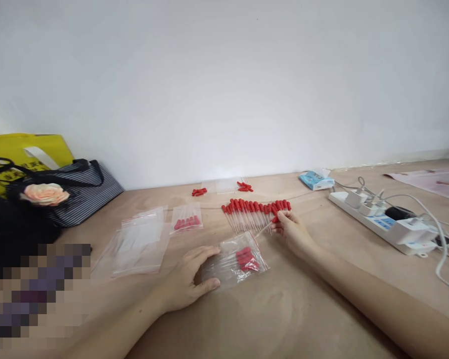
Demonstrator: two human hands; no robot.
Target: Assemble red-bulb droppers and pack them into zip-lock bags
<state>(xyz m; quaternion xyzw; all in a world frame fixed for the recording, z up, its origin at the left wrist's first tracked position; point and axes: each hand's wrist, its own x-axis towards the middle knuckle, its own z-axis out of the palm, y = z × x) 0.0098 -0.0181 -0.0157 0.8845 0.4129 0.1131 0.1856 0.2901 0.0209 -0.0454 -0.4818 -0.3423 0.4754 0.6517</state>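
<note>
A clear zip bag [230, 271] lies on the table with several red-bulbed droppers [244, 258] inside. My left hand [194, 274] grips its left end, thumb on the near side and fingers on the far side. Between the thumb and fingers of my right hand [290, 230] is the red bulb of one dropper [264, 230]; its thin clear stem points left towards the bag's upper right edge. Just behind, a row of loose droppers [250, 212] lies side by side, bulbs away from me.
To the left lie flat empty zip bags [138, 244] and a filled bag [187, 219]. More red bulbs [199, 192] are near the wall. A tissue pack [316, 180] and a power strip [381, 222] with cables are on the right; a striped bag [86, 194] stands far left.
</note>
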